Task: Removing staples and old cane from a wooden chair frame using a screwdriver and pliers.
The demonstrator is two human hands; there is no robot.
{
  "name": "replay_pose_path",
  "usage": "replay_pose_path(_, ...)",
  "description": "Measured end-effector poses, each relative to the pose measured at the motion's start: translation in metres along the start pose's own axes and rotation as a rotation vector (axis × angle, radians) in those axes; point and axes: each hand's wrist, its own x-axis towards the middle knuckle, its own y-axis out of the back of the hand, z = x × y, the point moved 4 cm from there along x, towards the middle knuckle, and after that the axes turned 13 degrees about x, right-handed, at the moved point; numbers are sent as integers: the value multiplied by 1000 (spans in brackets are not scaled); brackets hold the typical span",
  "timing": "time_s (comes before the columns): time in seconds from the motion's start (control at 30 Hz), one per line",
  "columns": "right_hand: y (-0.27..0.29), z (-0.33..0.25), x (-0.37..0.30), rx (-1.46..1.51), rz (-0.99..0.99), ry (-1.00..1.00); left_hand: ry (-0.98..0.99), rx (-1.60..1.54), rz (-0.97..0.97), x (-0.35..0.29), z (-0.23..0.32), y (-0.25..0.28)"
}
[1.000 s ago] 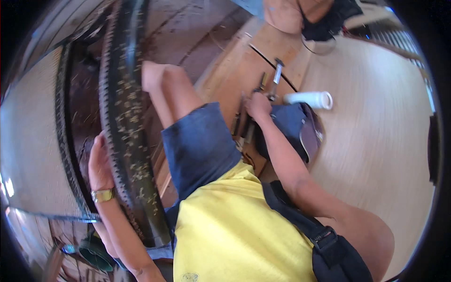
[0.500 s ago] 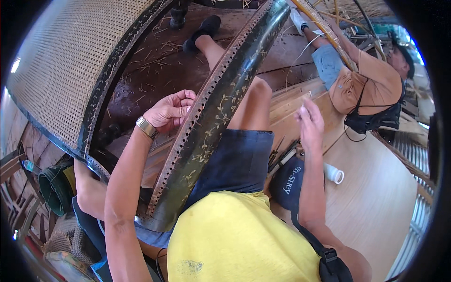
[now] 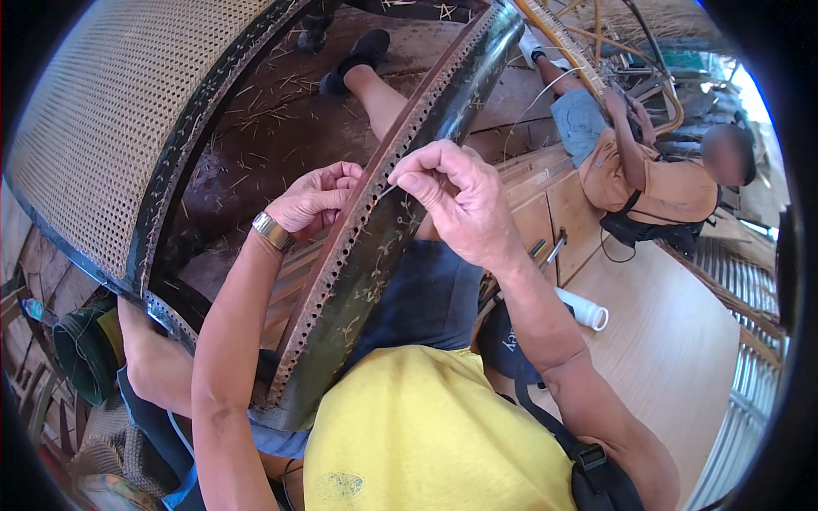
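Head view: dark rail [image 3: 362, 277] with gold floral pattern slants across the person's lap, one end by the shirt [image 3: 434, 426], other end up toward the top edge; row of small holes [image 3: 338, 249] along its edge. Right hand [image 3: 464, 204] over the rail, thumb and forefinger together, pinched on a thin pale strand [image 3: 385, 192] right at the holes; can't tell if its tip sits in one. Left hand [image 3: 311, 203] on the other side of the rail, thumb and fingers bunched against its edge, tips partly hidden; can't tell if they clamp anything. Gold watch [image 3: 273, 231] on left wrist. Woven cane panel [image 3: 128, 111] in a dark border, left of the rail. Floor [image 3: 264, 140] between them, straw bits scattered on it. Right of lap: pale wooden board [image 3: 665, 341], white tube [image 3: 584, 308] lying on it, dark cloth item [image 3: 504, 345] near the right forearm. Green container [image 3: 85, 353] at far left. Co-worker [image 3: 669, 187] in orange shirt at upper right, hands near a curved frame [image 3: 588, 64].
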Motion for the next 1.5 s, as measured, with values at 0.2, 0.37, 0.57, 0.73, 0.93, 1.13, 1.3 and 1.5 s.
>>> replay_pose_path(0.2,-7,-11,-3,-224,69,179,-38,-34,-42,1,-1,-1)
replay_pose_path(0.37,-14,-20,-8,-387,86,319,-24,51,-14,-13,21,-9)
replay_pose_path(0.57,-34,-43,-10,-456,35,501,-10,127,-4,-23,35,-6)
replay_pose_path(0.73,-26,-25,-13,-501,104,420,-4,154,-29,-20,37,-8)
replay_pose_path(0.93,-42,-33,-11,-599,-8,435,-36,133,-42,-15,27,-3)
replay_pose_path(1.13,-36,-25,-1,-541,-120,365,-5,194,-37,-12,22,2)
replay_pose_path(1.3,-31,-25,-8,-502,-21,360,1,165,-1,-12,23,-8)
replay_pose_path(1.5,-32,-17,-13,-330,68,429,-20,70,-52,-5,15,-10)
